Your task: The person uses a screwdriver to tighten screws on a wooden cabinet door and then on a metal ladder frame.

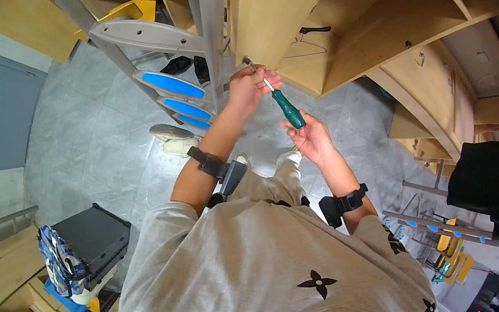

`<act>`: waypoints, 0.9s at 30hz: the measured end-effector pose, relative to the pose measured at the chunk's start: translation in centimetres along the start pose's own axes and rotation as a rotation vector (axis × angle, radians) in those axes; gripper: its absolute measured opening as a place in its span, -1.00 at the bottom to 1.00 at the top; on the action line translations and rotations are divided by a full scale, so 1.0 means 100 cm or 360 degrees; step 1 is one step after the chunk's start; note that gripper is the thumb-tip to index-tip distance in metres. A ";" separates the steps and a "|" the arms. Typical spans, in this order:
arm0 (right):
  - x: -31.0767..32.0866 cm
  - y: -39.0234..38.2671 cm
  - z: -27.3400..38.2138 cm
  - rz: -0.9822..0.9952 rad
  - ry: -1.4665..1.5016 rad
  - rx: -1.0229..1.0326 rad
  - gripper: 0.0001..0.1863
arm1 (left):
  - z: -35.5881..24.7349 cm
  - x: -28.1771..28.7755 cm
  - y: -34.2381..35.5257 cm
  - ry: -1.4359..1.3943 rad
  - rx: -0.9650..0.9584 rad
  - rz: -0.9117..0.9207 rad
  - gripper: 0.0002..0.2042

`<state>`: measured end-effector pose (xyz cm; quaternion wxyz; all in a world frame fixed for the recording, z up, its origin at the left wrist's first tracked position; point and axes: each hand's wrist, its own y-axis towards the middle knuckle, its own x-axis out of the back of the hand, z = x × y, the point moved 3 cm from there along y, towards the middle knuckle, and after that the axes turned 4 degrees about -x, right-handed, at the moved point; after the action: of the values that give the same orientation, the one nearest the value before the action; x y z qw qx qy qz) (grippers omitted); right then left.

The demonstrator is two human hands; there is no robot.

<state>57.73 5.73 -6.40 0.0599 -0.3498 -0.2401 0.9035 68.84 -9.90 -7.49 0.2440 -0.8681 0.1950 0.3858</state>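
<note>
A screwdriver (287,109) with a dark green handle and a metal shaft slants up and left in front of me. My right hand (312,137) grips the butt end of its handle with the fingertips. Farther forward, my left hand (245,90) has its fingers around the shaft. The shaft's tip reaches a small dark metal fitting (247,61) at the lower edge of a light wooden cabinet door (278,4). How the tip meets the fitting is too small to tell.
An open wooden cabinet (385,23) holds a hanger (313,31). A grey metal ladder (209,38) with blue treads stands close by my left hand. Shoes (172,132) lie on the grey tiled floor. A black case (93,233) is at left, black cloth (489,183) at right.
</note>
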 end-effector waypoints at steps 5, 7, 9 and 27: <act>-0.040 -0.027 0.026 -0.0746 -0.1855 0.1266 -0.65 | 0.001 -0.008 -0.001 0.0051 -0.0018 -0.0116 -0.87; -0.033 -0.022 0.025 -0.0830 -0.1939 0.1423 -0.64 | 0.001 -0.011 -0.001 0.0001 -0.0030 -0.0131 -0.86; -0.018 -0.013 0.021 -0.0835 -0.0961 0.0799 -0.60 | 0.000 -0.014 0.000 -0.0045 -0.0060 -0.0075 -0.83; -0.022 -0.005 0.035 -0.0510 -0.0116 0.0095 -0.72 | -0.011 -0.006 -0.002 -0.0021 -0.0095 0.0021 -0.86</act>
<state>56.98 4.16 -2.60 0.2050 -0.2720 -0.2680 0.9012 69.19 -10.28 -6.40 0.2168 -0.8711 0.1875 0.3988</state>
